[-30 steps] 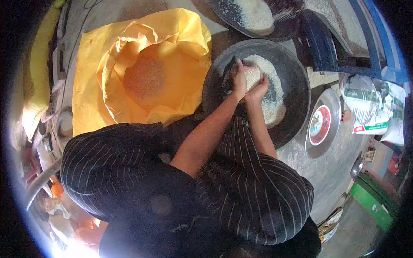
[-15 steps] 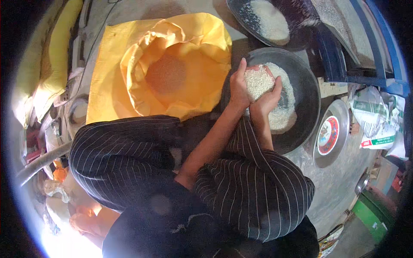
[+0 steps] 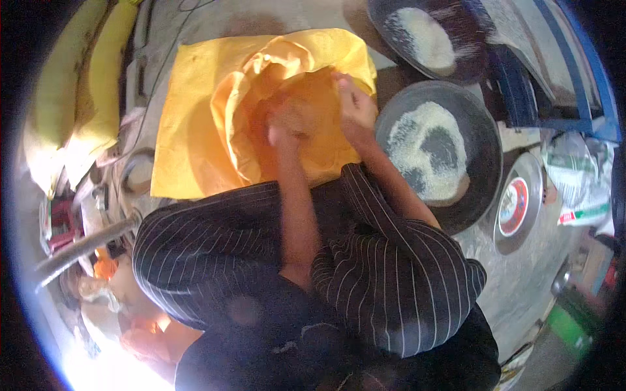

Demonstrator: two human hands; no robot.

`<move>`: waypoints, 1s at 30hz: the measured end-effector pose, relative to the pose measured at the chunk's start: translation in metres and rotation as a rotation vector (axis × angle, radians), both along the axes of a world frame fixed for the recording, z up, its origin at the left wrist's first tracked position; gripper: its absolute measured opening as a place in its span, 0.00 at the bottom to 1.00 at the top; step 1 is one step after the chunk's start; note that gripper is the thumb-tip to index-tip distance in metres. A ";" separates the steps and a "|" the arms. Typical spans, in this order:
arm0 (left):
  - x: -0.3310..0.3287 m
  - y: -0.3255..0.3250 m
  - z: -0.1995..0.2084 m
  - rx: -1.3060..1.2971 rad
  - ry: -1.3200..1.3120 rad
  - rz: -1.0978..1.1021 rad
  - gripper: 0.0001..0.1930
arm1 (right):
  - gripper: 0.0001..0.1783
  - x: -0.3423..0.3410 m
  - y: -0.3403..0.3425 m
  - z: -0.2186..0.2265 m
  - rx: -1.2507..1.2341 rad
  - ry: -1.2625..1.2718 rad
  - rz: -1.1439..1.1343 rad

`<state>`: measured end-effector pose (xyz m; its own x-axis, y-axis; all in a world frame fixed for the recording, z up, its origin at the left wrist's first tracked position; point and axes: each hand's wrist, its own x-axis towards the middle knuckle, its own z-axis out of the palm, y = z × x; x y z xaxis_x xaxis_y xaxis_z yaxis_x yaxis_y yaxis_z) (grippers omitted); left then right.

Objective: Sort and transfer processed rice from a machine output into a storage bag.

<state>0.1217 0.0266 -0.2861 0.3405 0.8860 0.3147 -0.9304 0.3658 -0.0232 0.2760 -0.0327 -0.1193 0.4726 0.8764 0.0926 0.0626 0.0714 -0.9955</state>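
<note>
One sack point(image 3: 189, 120), mouth open: left hand point(image 3: 285, 130) inside, blurred, can't tell grip; right hand point(image 3: 356, 114) at right rim, fingers curled, hold unclear. Rice point(image 3: 417, 163) in basin point(image 3: 482, 166), right of sack.

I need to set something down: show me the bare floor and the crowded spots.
Widest: the grey floor between the person's right leg, the metal plate and the green object. A narrower strip lies beyond the yellow sack. Crowded: the gap between sack and dark bowl of white grains, and the sack's mouth, where the left hand and right hand are.
</note>
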 end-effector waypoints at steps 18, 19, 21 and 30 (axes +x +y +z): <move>0.165 -0.076 0.142 0.285 1.916 0.981 0.17 | 0.32 0.222 -0.124 -0.094 -0.269 -1.579 0.435; 0.169 -0.081 0.146 0.343 1.883 0.976 0.16 | 0.32 0.223 -0.122 -0.087 -0.282 -1.575 0.426; 0.169 -0.085 0.157 0.384 1.840 0.965 0.14 | 0.32 0.212 -0.116 -0.074 -0.349 -1.463 0.203; 0.203 -0.110 0.134 0.868 1.647 0.841 0.10 | 0.52 0.121 -0.211 -0.103 -1.233 -0.585 -0.831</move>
<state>0.3250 -0.0837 -0.1524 0.3570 0.7625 0.5396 0.2040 -0.6274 0.7515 0.3970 -0.2438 -0.2220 0.9904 0.0782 -0.1137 0.0488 -0.9692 -0.2415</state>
